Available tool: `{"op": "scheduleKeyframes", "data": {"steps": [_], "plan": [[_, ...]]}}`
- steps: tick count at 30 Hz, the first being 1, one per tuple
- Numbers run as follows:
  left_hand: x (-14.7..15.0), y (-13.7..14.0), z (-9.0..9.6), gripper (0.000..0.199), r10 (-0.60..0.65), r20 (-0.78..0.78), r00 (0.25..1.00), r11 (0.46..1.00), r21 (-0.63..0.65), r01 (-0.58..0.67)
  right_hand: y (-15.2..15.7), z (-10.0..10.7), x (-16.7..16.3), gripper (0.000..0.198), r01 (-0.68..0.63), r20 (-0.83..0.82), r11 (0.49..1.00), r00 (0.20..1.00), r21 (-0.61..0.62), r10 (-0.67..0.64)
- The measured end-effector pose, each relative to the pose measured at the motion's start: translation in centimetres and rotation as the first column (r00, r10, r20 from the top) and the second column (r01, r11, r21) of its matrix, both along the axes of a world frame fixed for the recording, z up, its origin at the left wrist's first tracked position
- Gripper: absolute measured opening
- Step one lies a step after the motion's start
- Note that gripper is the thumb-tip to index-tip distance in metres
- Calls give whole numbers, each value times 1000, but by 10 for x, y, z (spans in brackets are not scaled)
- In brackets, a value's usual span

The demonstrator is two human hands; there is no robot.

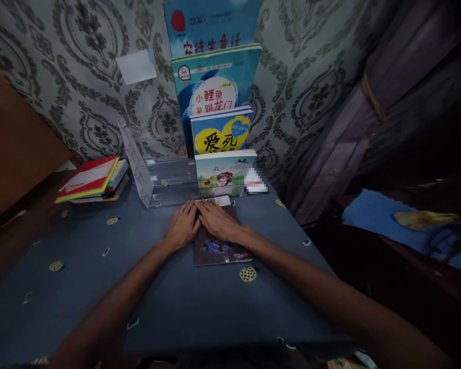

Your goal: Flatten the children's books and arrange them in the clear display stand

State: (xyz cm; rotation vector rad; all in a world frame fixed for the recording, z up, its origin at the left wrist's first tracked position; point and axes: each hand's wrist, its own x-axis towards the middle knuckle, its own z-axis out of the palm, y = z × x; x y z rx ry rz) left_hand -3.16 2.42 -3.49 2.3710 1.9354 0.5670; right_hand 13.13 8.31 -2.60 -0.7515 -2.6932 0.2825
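both the left hand (182, 225) and right hand (218, 221) lie flat and unclenched on a dark book (218, 248) lying on the desk (100, 287), just before the clear rack (165, 179). four books (218, 128) already stand tiered there; a stack (94, 179) waits at left.

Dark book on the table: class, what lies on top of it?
Both hands, left hand and right hand, rest flat on the dark book; its upper cover is hidden beneath them.
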Motion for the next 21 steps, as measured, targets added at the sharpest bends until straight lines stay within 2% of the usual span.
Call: {"op": "scheduleKeyframes", "data": {"steps": [5, 13, 21], "plan": [[1, -1, 4, 39, -2, -12, 1000, 1000, -1, 2, 6, -3, 4, 49, -15, -53, 1000, 999, -12, 15], [1, -2, 2, 39, 0, -14, 1000, 1000, 6, 0, 6, -2, 14, 45, 46, -87, 999, 995, -13, -47], [1, -2, 2, 39, -4, -58, 998, 1000, 26, 6, 14, 0, 47, 45, 120, -76, 992, 989, -43, -123]]}}
